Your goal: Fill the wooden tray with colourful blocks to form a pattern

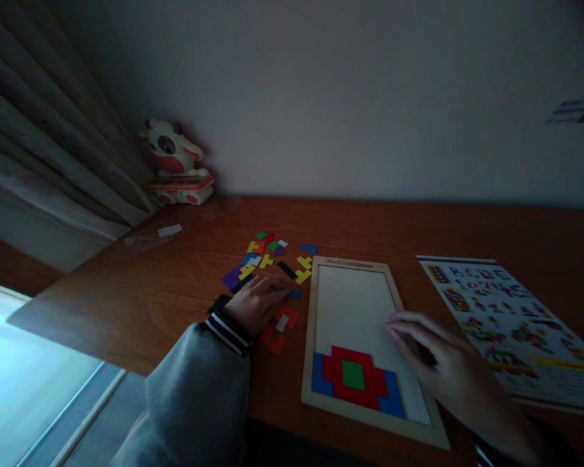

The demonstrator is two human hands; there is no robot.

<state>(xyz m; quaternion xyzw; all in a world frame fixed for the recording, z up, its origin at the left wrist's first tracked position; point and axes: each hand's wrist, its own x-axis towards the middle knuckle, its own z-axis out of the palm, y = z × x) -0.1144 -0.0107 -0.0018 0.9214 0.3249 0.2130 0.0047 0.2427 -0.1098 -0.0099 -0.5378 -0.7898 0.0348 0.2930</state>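
Note:
My left hand (pixel 259 301) is low over a spread of flat coloured puzzle pieces, its fingers and thumb drawn close together. A blue piece (pixel 294 294) shows right at its fingertips; what lies under the fingers is hidden. Red pieces (pixel 272 338) and a grey piece (pixel 282 323) lie by the wrist. My right hand (pixel 433 360) hovers at the right side of a wooden puzzle tray (pixel 354 264), fingertips and thumb pinched, with nothing visible between them. At the tray's near end, red pieces (pixel 343 392) surround a green piece (pixel 353 375), with blue pieces (pixel 393 395) at the corners.
Several yellow (pixel 303 277), black (pixel 286 270), purple and green pieces lie left of the tray. A printed pattern sheet (pixel 496 311) lies to the right. A cow-shaped toy (pixel 178 162) stands at the back left, near a curtain (pixel 43 130). The wall (pixel 360 104) borders the table.

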